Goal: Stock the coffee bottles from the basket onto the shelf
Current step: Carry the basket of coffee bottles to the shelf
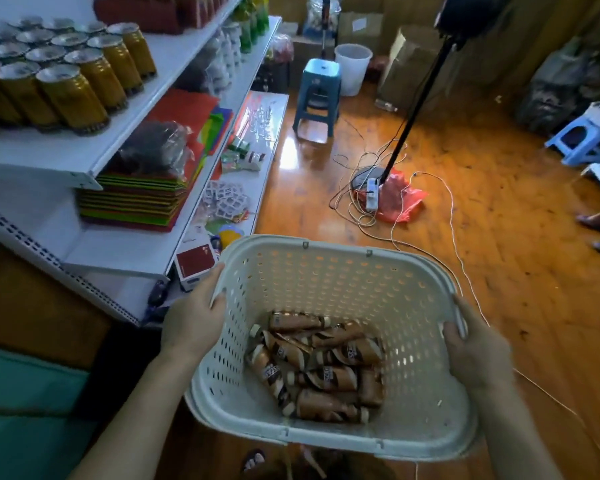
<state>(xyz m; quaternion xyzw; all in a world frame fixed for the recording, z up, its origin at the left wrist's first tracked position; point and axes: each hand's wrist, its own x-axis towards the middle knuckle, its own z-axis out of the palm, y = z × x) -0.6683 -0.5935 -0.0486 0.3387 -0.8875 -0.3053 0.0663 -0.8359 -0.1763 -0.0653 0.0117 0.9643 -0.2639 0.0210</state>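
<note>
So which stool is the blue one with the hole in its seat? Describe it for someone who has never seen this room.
Follow the white shelf on the left to its far end. The stool stands on the wooden floor just past it, beside a white bucket. It is taller than the paler stool at the right edge and has a small dark hole in the middle of its seat.

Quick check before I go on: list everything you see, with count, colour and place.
basket: one, white, perforated, held in front
coffee bottles: about ten, brown, lying in a heap in the basket
shelf: white tiers, left
cans: many, gold, upper tier
paper stacks: red and green, middle tier
stools: two, blue, on the floor
bucket: one, white, far back
cables: white tangle by the black stand
left hand: grips the left rim
right hand: grips the right rim
</note>
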